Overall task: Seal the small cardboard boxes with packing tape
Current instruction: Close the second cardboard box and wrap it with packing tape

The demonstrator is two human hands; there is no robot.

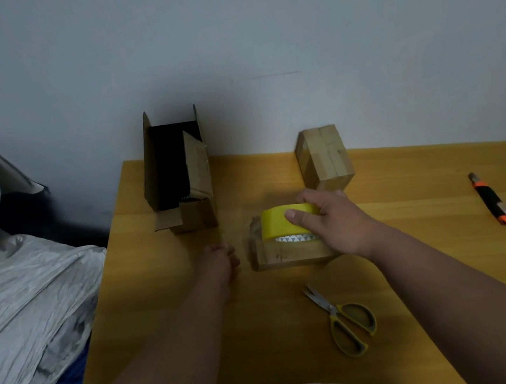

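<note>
Yellow tape roll point(278, 222); brown boxes point(323, 158); orange-black knife point(492, 198); yellow-handled scissors point(345, 320).

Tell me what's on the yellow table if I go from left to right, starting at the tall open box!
Tall open box → left hand → yellow tape roll, held by the right hand on a small box → scissors → orange and black knife.

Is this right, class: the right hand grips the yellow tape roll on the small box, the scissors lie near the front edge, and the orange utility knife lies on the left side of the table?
Not quite. The head view shows the orange utility knife on the right side of the table, not the left. The right hand does grip the yellow tape roll on the small box, and the scissors lie near the front edge.
</note>
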